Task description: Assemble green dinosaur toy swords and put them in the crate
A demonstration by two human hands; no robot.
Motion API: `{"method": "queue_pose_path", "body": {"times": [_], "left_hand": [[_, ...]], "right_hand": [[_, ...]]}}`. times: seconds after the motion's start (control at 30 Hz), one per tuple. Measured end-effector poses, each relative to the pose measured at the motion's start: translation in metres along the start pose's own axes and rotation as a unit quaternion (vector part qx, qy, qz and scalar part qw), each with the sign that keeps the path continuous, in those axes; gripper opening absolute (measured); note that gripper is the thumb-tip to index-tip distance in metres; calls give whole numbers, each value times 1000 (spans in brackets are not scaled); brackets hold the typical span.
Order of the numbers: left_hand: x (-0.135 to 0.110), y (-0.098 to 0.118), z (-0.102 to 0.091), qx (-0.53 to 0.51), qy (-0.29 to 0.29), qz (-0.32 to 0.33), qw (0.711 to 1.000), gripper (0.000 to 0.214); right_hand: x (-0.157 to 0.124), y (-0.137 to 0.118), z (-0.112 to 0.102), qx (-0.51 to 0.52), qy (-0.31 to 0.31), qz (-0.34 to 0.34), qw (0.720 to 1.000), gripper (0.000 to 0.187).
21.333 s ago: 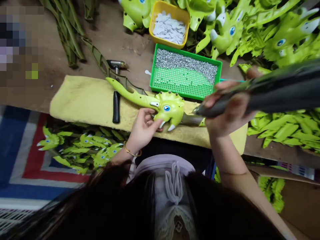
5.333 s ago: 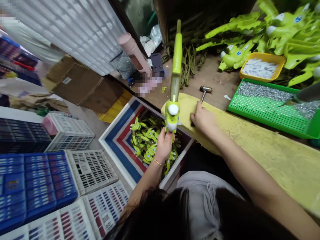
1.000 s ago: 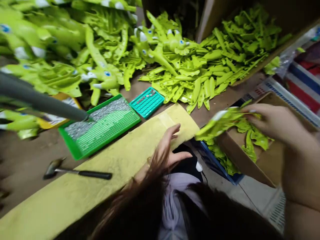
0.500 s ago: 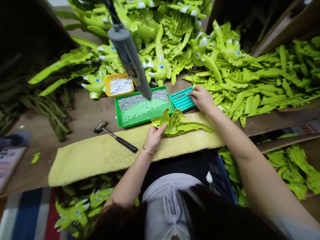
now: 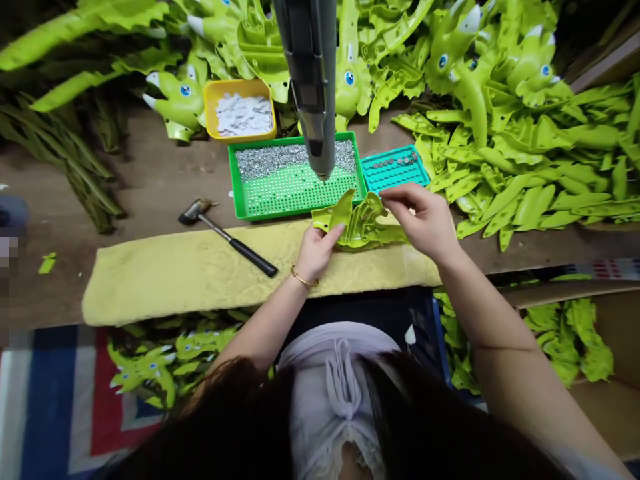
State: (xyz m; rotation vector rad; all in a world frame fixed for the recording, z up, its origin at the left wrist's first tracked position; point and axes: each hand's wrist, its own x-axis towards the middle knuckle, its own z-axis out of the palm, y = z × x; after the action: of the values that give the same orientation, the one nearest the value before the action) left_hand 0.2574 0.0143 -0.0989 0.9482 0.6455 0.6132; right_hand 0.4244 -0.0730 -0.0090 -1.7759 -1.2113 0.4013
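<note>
My left hand point(image 5: 316, 252) grips the left end of a lime-green plastic dinosaur shell half point(image 5: 363, 223), its hollow ribbed inside facing up above a yellow towel point(image 5: 190, 270). At the shell's right part, my right hand point(image 5: 425, 217) is closed in a pinch; what sits between the fingertips is too small to make out. Just beyond lies a teal ridged tray point(image 5: 395, 179) with a row of small dark round pieces. Beside it, a green perforated tray point(image 5: 280, 190) holds many small silvery screws. A grey power screwdriver point(image 5: 315, 100) hangs nose-down over that tray.
A hammer point(image 5: 227, 237) lies partly on the towel at left. Behind the green tray stands a yellow bin point(image 5: 240, 110) of white pieces. Heaps of green parts point(image 5: 525, 173) cover the back and right. More green parts point(image 5: 150, 367) lie below the table edge.
My right hand has come back from the teal tray to the shell's right part, fingertips pinched. The left hand still holds the shell. The view has shifted, and the hanging screwdriver appears farther right.
</note>
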Motion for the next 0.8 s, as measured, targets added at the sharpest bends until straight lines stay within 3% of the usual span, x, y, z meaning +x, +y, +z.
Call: {"method": "queue_pose_path", "body": {"times": [0.23, 0.43, 0.6, 0.7, 0.8], "left_hand": [[-4, 2, 2, -14, 27, 20, 999, 42], [-10, 9, 6, -27, 52, 17, 998, 43], [-8, 4, 5, -47, 56, 14, 997, 39], [-7, 3, 3, -55, 54, 16, 997, 36], [-8, 4, 3, -54, 46, 15, 997, 39]], "right_hand": [[-9, 5, 17, -39, -37, 57, 997, 16], [-6, 13, 32, -182, 41, -83, 979, 14], [-12, 15, 38, -274, 38, -122, 953, 18], [2, 24, 30, -270, 33, -118, 955, 22], [39, 46, 21, -243, 68, -67, 965, 23]]}}
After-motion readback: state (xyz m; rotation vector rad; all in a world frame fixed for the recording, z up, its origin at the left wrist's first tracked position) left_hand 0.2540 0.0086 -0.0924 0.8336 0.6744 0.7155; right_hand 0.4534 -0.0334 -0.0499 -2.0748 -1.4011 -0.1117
